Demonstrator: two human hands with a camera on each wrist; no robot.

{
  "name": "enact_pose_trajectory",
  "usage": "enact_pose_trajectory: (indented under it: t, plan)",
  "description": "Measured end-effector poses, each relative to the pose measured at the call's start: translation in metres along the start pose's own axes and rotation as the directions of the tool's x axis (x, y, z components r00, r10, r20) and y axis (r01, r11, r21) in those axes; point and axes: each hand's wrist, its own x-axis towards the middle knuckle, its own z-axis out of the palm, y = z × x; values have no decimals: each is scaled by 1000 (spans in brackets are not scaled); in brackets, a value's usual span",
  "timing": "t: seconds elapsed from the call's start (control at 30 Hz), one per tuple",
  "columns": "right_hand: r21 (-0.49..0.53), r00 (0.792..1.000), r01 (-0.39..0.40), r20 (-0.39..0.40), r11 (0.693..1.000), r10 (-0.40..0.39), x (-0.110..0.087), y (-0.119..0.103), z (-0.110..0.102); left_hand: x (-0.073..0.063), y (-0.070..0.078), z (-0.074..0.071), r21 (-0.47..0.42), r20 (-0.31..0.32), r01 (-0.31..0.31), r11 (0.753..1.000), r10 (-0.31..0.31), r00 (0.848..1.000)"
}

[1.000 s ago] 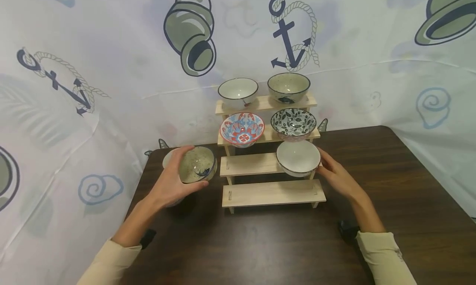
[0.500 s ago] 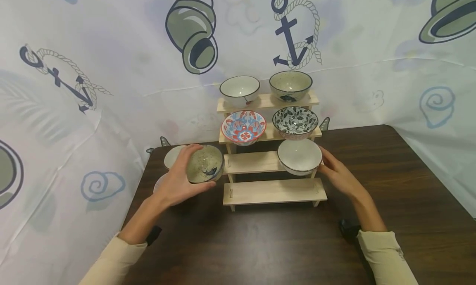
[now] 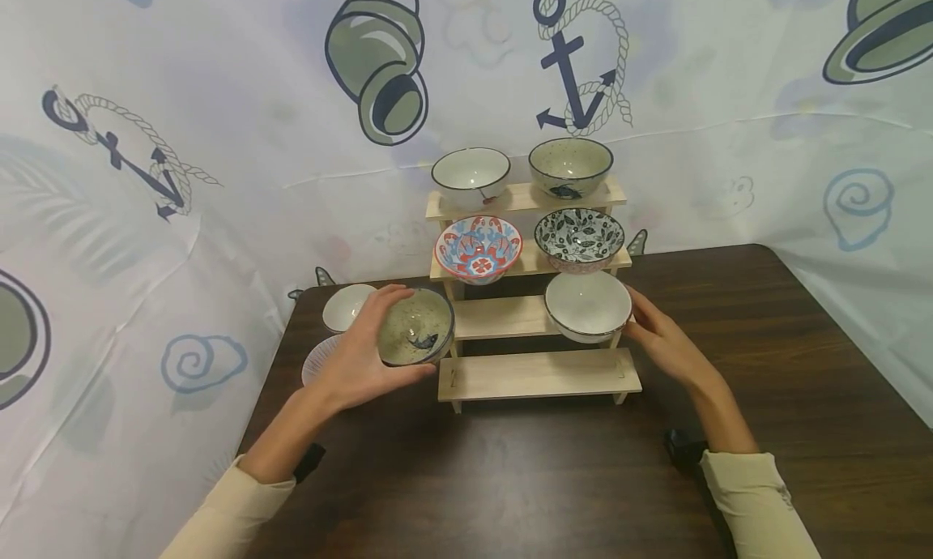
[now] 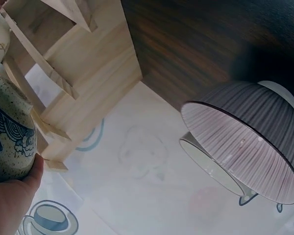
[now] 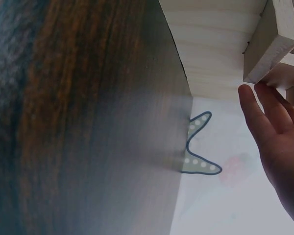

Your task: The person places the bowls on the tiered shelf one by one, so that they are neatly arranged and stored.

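My left hand (image 3: 368,352) grips a speckled grey-green bowl (image 3: 414,332) by its rim, thumb on the near side and fingers on the far side. A blue wave pattern shows on the bowl's outside in the left wrist view. The bowl is beside the left ends of the lower shelves on a tiered wooden rack (image 3: 539,377). My right hand (image 3: 666,344) is at the rack's right side, against the right edge of a plain white bowl (image 3: 587,304) on the second shelf from the bottom. In the right wrist view its fingers (image 5: 255,110) reach out straight to the shelf's end.
Higher shelves bear a red-and-blue patterned bowl (image 3: 478,249), a black leaf-patterned bowl (image 3: 579,239), a dark-rimmed white bowl (image 3: 470,174) and another speckled bowl (image 3: 570,168). Left of the rack, a white bowl (image 3: 342,308) and a ribbed bowl (image 4: 245,142) stand on the dark table (image 3: 510,478).
My left hand has carried the speckled bowl rightward to the rack, uncovering more of the white and ribbed bowls behind it. My right hand stays at the rack's right side.
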Motion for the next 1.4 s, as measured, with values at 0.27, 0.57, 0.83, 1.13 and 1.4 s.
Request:
enact_pose_trajectory:
  t: [0.27,0.57,0.83,1.13,1.4]
  plan:
    - [3,1000,-7,-8,1000,7,-2,-2,0,1,11,3,-2,17,-29,1000,29,999]
    - [-6,1000,-27,-8,1000,27,-4,-4,1,2,19,10,-38,30,-63,997,65,997]
    - [-11,1000,-24,-12,1000,24,-4,-3,0,6,25,18,-52,44,-73,996,75,996]
    - [3,1000,-20,-2,1000,20,-3,-2,1,11,30,29,-78,51,-101,992,105,993]
    - [-1,1000,-12,-5,1000,12,-2,-2,1,16,34,37,-76,40,-113,991,117,992]
